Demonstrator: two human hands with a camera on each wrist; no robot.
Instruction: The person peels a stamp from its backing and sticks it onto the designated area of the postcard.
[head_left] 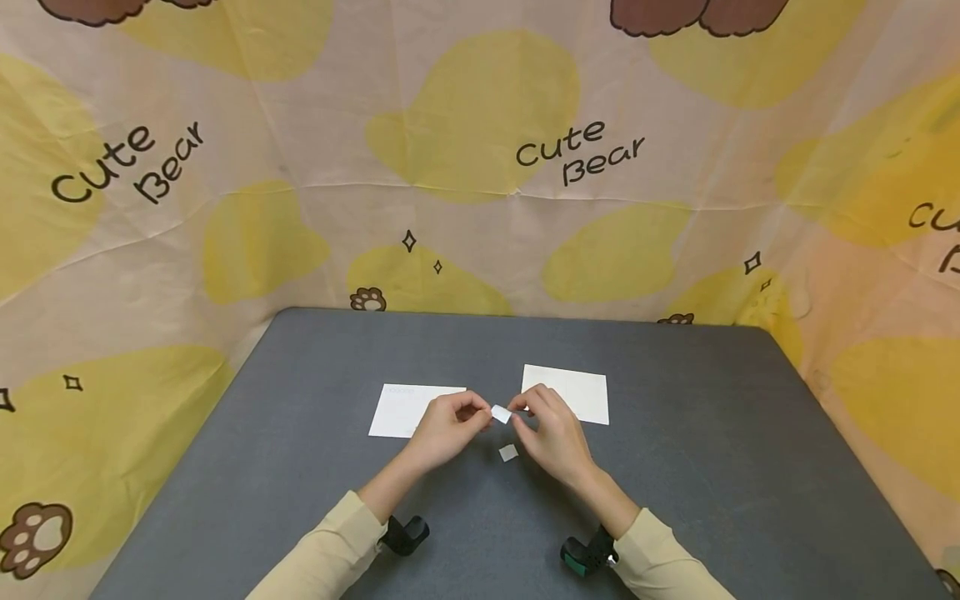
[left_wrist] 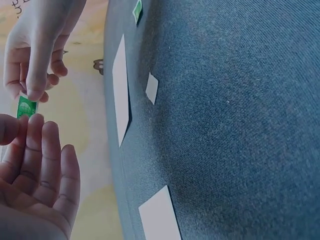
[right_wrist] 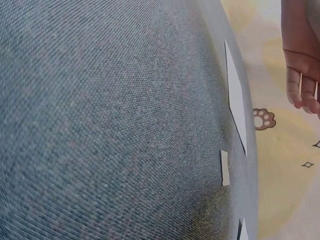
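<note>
Both hands hold a small stamp [left_wrist: 27, 106] between them, raised over the table. Its green printed face shows in the left wrist view; the head view has its white back. My left hand [head_left: 447, 429] pinches one edge between thumb and forefinger, the other fingers loosely extended. The opposite edge is pinched by the right hand [head_left: 553, 437]. Below them a small pale paper piece [head_left: 508, 452] lies on the table. A white envelope [head_left: 401, 408] with faint boxes in its corner is partly behind the left hand, and a blank white sheet [head_left: 585, 393] partly behind the right.
A grey cloth-covered table [head_left: 697, 467] spreads under everything, with a printed curtain [head_left: 472, 117] along its back and sides. Another small green-and-white piece [left_wrist: 137, 11] lies toward the top of the left wrist view. Black wrist devices [head_left: 405, 536] sit below both hands.
</note>
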